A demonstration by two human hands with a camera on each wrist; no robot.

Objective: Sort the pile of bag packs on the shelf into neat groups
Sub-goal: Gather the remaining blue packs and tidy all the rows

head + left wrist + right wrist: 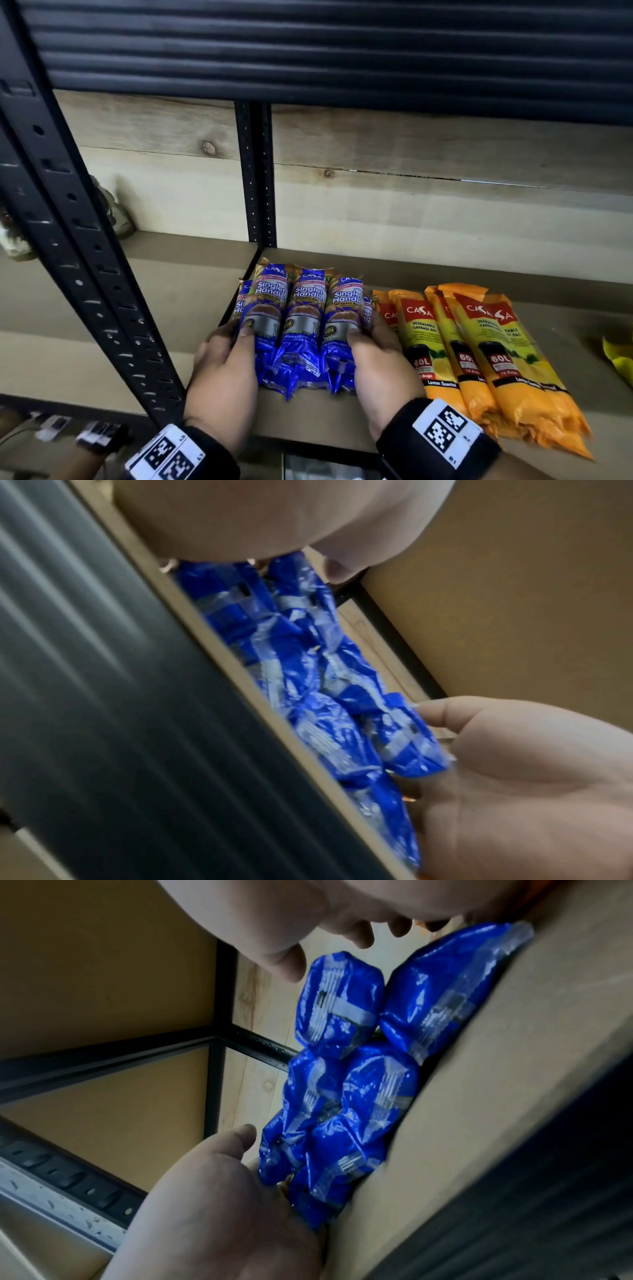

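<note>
A stack of blue "Singlet Handle" garbage bag packs [303, 318] lies on the wooden shelf board [308, 421], three on top and more underneath. My left hand [236, 339] grips the stack's left side, thumb on the top pack. On the other side my right hand [363, 339] grips the same way. The wrist views show the blue packs [308, 669] [359, 1083] end-on between both palms. A group of orange-yellow 60L bag packs [479, 342] lies side by side just right of my right hand.
A black slotted upright [85, 257] stands close on the left, and a second post [258, 178] rises at the back behind the blue stack. A yellow wrapper [620, 356] shows at the right edge. The upper shelf's dark underside [308, 44] hangs overhead.
</note>
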